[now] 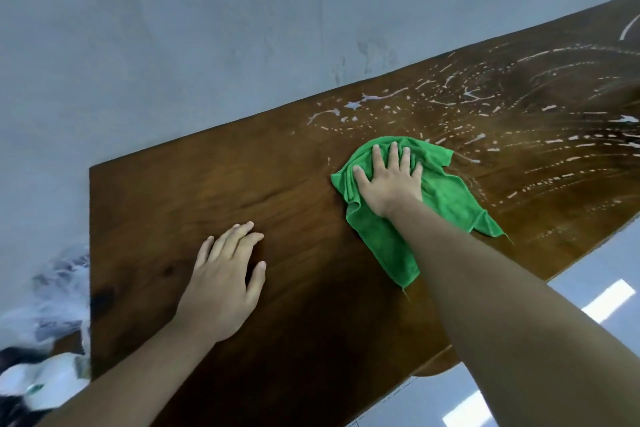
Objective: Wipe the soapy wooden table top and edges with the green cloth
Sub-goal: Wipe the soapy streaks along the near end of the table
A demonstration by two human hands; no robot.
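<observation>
Beside table point(294, 184), blurred clutter point(48, 315), perhaps plastic.

1. Soft, even daylight is falling across the wooden table point(284, 204), with no hard shadows forming under the arms.
2. Bright rectangular reflections are glaring off the glossy floor point(604, 298) past the table's near right edge.
3. Wide-angle distortion is tilting the table's edges.
4. White clutter point(48, 308) beyond the left edge is smearing into motion blur.
</observation>
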